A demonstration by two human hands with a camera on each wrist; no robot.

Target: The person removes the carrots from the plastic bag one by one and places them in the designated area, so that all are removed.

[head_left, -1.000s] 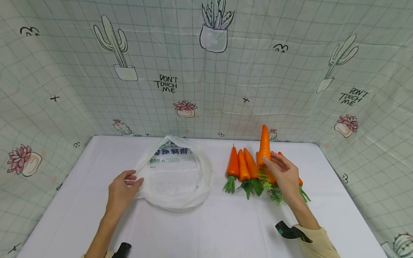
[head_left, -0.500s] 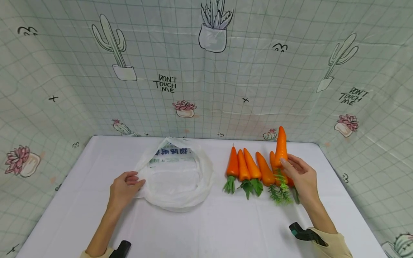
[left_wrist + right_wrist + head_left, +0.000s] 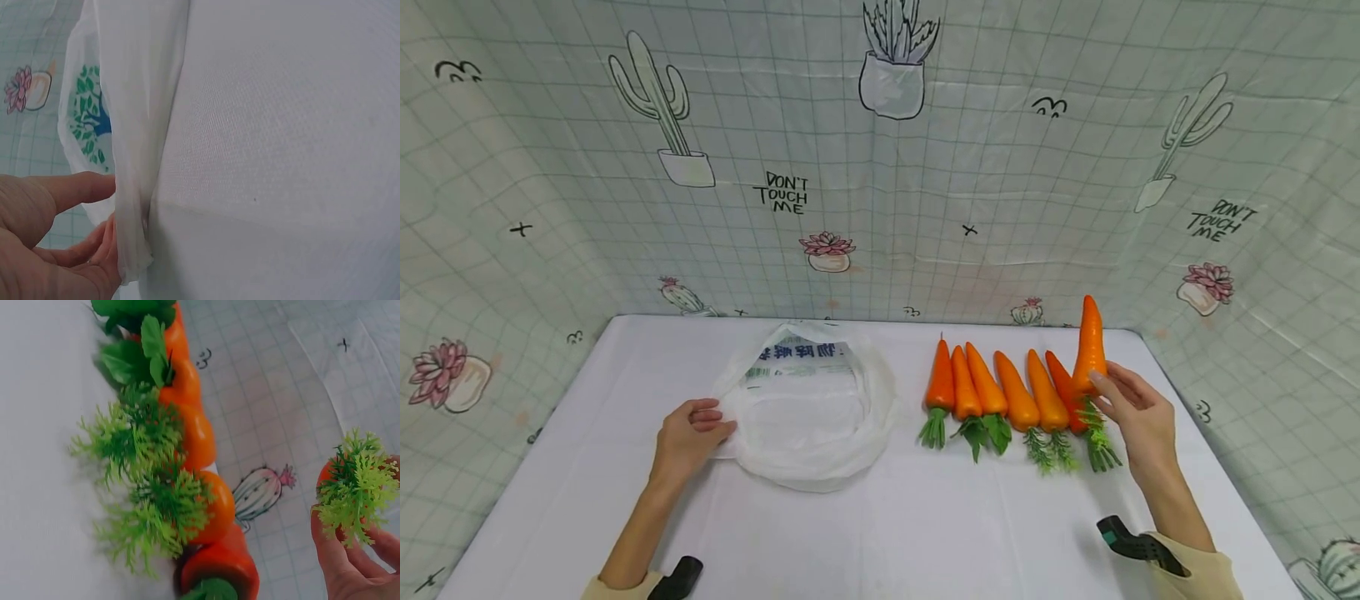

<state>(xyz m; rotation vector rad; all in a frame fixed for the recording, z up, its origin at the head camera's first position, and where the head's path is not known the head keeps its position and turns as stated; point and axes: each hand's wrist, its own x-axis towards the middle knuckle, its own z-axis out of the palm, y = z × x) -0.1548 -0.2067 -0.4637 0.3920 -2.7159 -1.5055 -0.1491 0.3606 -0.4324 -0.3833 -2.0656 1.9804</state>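
My right hand (image 3: 1148,421) holds an orange carrot (image 3: 1089,342) by its thick end, the tip pointing up, above the right end of a row of carrots (image 3: 1017,396). In the right wrist view, the held carrot's feathery green leaves (image 3: 359,487) face the camera, with fingers and thumb around its top. My left hand (image 3: 685,442) pinches the left edge of a white plastic bag (image 3: 808,475), whose wide mouth is spread toward me. Up close in the left wrist view, the fingertips are partly hidden behind the bag's edge (image 3: 134,187).
The row has several carrots lying side by side, tips away from me and green tops (image 3: 932,429) toward me. All rest on a white-covered table (image 3: 880,542). A patterned cloth (image 3: 880,183) rises behind and on both sides.
My right hand has carried the carrot to the right across the row, uncovering the carrots it had overlapped. The left hand has stayed at the bag's edge.
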